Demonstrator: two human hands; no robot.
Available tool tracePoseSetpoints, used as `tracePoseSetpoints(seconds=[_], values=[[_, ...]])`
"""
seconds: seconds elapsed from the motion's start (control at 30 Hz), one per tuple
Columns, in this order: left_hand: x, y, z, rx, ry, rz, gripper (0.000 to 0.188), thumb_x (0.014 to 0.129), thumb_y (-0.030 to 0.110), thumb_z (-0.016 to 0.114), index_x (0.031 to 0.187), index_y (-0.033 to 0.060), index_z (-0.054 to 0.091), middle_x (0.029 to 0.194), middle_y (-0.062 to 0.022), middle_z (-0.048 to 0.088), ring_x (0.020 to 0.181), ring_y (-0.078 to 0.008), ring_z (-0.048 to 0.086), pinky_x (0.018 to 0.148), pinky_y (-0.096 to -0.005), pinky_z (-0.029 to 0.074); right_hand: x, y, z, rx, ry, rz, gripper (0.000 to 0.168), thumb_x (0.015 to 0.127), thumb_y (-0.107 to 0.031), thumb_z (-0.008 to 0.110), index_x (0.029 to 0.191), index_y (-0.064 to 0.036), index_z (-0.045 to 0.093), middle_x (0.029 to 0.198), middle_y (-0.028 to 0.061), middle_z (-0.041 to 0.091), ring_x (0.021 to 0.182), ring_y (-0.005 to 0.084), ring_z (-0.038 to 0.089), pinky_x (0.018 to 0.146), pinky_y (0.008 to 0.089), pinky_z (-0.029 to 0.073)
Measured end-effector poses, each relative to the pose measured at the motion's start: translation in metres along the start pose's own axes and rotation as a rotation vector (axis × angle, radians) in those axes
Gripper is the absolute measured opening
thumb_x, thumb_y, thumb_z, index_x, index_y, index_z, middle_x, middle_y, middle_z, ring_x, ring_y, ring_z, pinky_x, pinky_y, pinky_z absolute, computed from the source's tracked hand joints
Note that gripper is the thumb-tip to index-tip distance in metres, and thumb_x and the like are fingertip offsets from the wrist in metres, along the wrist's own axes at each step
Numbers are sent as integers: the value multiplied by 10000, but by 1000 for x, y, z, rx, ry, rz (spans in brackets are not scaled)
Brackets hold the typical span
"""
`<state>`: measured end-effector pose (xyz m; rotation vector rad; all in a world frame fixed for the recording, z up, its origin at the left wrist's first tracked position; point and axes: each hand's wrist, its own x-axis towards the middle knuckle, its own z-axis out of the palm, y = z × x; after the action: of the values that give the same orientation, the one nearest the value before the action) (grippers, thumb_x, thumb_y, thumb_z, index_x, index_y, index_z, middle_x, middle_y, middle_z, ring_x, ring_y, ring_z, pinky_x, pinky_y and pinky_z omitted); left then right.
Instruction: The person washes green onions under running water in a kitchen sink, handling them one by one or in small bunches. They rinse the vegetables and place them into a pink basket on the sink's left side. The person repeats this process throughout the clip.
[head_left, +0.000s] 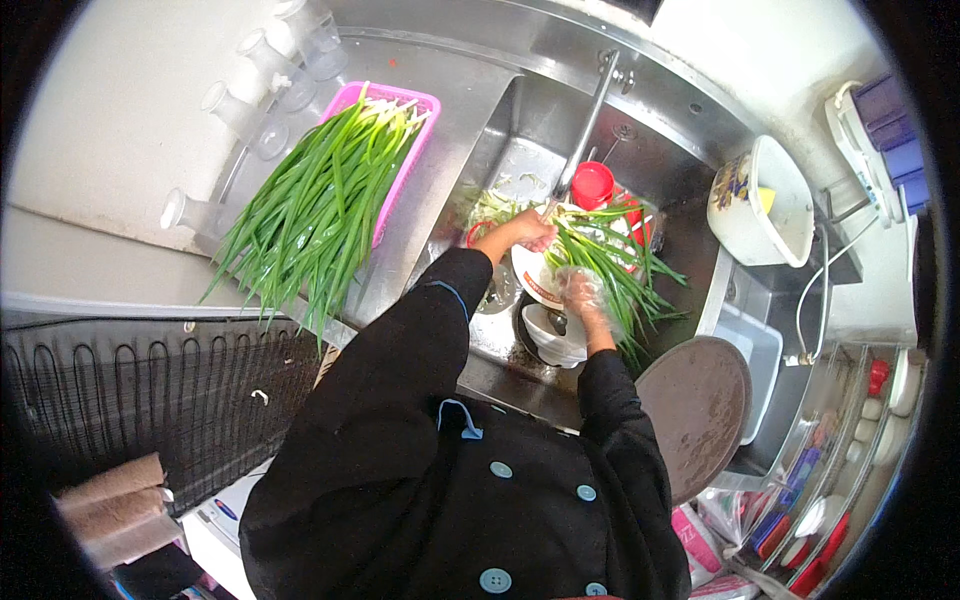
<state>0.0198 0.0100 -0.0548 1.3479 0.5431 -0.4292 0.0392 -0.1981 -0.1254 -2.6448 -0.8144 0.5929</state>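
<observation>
My left hand (534, 230) is at the end of the faucet spout (589, 124), closed on the white ends of a bunch of green onions (600, 255). Water seems to cover my right hand (581, 292), which is by the green leaves; whether its fingers grip them is unclear. Beneath both hands lie a white plate (529, 274) and a white bowl (551, 337) in the steel sink. A red cup (592, 185) sits behind the onions. More green onions (322, 195) fill a pink plastic basket (409, 169) on the steel drainboard, their leaves hanging over its edge.
Clear glasses (259, 120) line the drainboard's left side. Right of the sink are a white tub (799, 217) with a yellow sponge (766, 199), a round brown tray (697, 420) and a pale plastic container (765, 360). A wire rack (847, 457) with dishes stands at far right.
</observation>
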Motion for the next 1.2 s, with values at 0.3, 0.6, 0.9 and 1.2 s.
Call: tracePoseSetpoints(seconds=[0.3,0.6,0.9,1.2], values=[[31,-41,-17,474,292,440,154,734,157,560,656,24,555,538,-58,531,400,-132,472,384,-273,395,-2,-53,-5,-358,292,-286,184,683,-228,489,692,-68,580,742,145,575,682,278,549,662,379,419],[4,-54,-44,120,355,287,578,528,80,750,1034,2,480,985,-173,523,888,-153,513,557,-258,463,34,-57,-22,109,105,-150,224,682,-97,535,888,-25,485,841,208,550,819,356,524,706,410,407],[-37,30,-3,-250,313,485,50,703,7,570,740,-27,570,633,-62,564,551,-121,540,491,-231,451,-15,-144,-141,463,150,-58,338,680,-237,604,919,-21,501,728,134,552,758,269,541,703,363,402],[-52,30,-6,463,446,675,149,687,118,527,647,-13,587,632,-165,581,582,-228,583,589,-343,457,-22,-117,-124,942,52,-128,150,741,-48,512,878,0,547,661,23,524,482,90,473,426,216,405]])
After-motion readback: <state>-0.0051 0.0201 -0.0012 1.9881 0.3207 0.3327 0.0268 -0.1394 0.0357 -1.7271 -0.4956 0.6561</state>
